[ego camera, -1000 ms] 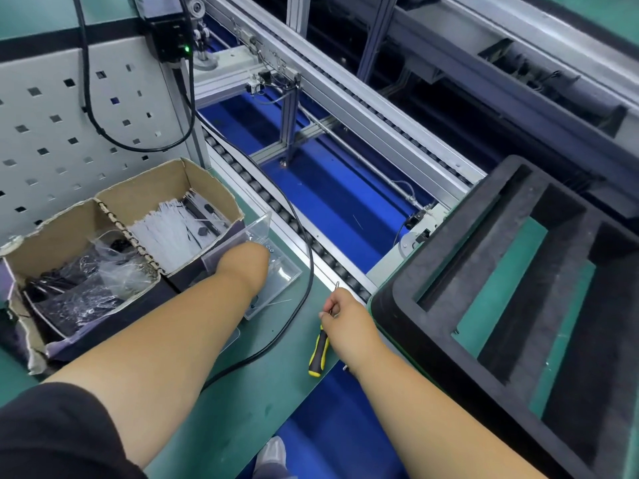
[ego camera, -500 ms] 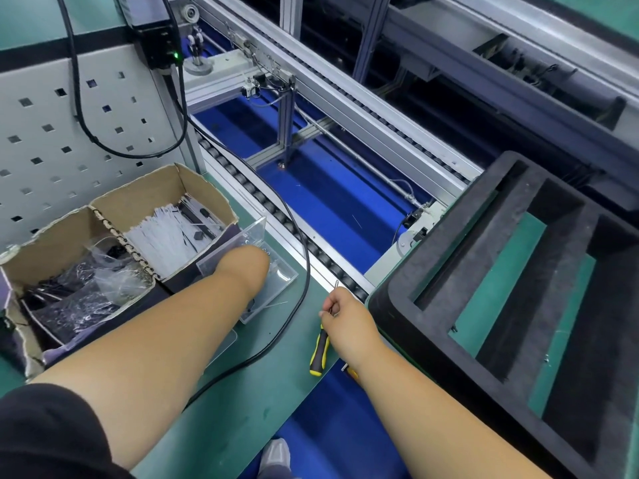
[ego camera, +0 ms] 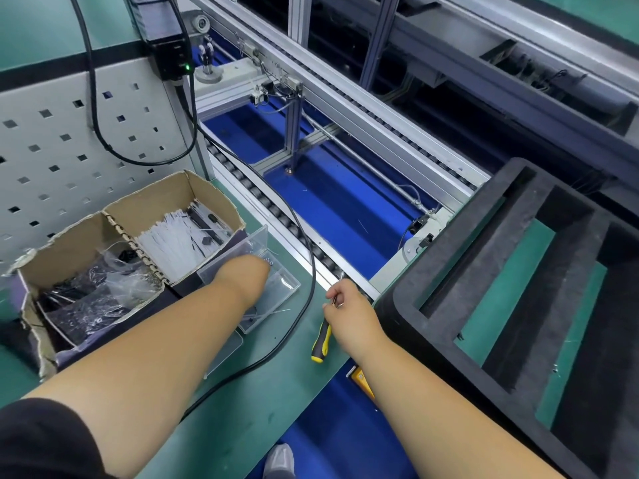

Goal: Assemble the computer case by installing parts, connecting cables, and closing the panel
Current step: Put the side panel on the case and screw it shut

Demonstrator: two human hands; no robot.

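A: Quick pass, near first. Right hand [ego camera: 349, 311]?

B: Curled round the metal shaft of a screwdriver [ego camera: 322, 342], black-and-yellow handle trailing back toward the body, tip toward the conveyor. Held by the shaft, so my read is it's parked ready, not in use.

A: Left hand [ego camera: 247, 274]?

B: Dipped wrist-first into a clear plastic tray [ego camera: 290, 281] on the green bench mat [ego camera: 242, 402]. Fingers are hidden behind the wrist, so I cannot tell whether they pinch anything. A few small dark bits, likely screws, show just past the knuckles (too small to be sure). Probably fetching fasteners, which would explain the driver waiting in the other hand.

A: Beside that?

B: A black cable [ego camera: 307, 271] loops across the mat between the two hands. Left of the tray, touching it, a torn cardboard box [ego camera: 193, 191] with two compartments: white cable ties in the nearer-right one, bagged dark parts in the left.

A: The computer case?

B: Not in view. To the right sits a black foam insert [ego camera: 432, 271] with empty slots, green showing through. Maybe a cradle for the case or its parts, a guess only.

A: Far?

B: Roller conveyor [ego camera: 380, 129] with nothing on it, a pegboard panel [ego camera: 69, 150] at left, and a black unit [ego camera: 169, 53] with a green light.
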